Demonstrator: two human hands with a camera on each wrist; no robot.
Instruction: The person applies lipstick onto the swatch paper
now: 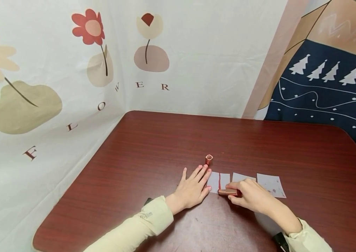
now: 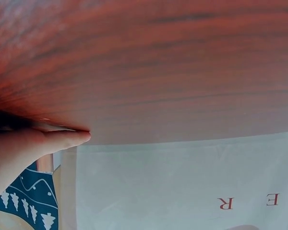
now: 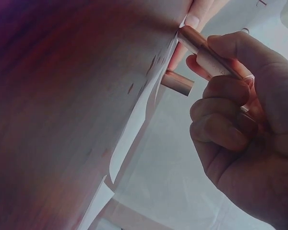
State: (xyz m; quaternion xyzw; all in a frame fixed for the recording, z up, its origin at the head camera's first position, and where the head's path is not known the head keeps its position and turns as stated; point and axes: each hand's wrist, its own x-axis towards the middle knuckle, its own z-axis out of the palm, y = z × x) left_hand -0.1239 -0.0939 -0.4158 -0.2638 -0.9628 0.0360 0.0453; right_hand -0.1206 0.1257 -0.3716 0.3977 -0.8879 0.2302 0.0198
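My right hand (image 1: 253,196) pinches a copper-coloured lipstick (image 1: 227,192) between thumb and fingers, held nearly level, its tip over the lower edge of the left white paper (image 1: 225,179). A red line runs down that paper to the tip. My left hand (image 1: 191,190) lies palm down with fingers spread, its fingertips and thumb at the paper's left edge. Just beyond those fingertips stands the copper lipstick cap (image 1: 209,159), its opening upward. In the right wrist view the lipstick (image 3: 212,61) points toward the left hand's fingers; the left wrist view shows only part of the left hand (image 2: 19,148).
Two more white papers lie in a row to the right: a middle paper (image 1: 240,177) partly covered by my right hand, and a right paper (image 1: 269,183) with faint reddish marks. All rest on the dark red wooden table (image 1: 171,143). Printed cloth (image 1: 209,63) hangs behind.
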